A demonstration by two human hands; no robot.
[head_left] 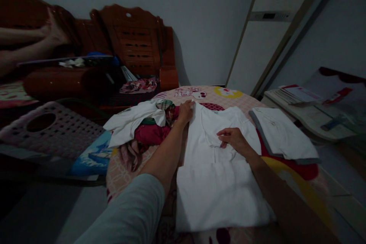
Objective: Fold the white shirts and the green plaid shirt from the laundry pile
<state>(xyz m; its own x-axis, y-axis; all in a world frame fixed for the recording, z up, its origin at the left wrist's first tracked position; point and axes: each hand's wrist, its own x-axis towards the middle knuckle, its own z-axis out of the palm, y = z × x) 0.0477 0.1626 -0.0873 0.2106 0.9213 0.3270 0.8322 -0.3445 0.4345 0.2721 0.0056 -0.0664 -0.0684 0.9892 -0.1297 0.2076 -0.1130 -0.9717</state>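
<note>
A white garment (223, 194) lies on a round table with a patterned cloth (122, 179), its lower part doubled over toward me. My left hand (186, 111) is closed on the garment's far left corner. Over the garment's middle right, my right hand (233, 139) has thumb and fingers pinched together at the white fabric. Left of my left hand is a loose heap of clothes (151, 133), white, crimson and green. Folded white and grey clothes (286, 133) lie in a stack at the right.
Wooden seats (131, 38) line the wall at the back left, with a person's bare feet (54, 30) resting there. A woven chair (65, 126) stands left of the table. Papers (297, 93) lie on a side table at the right.
</note>
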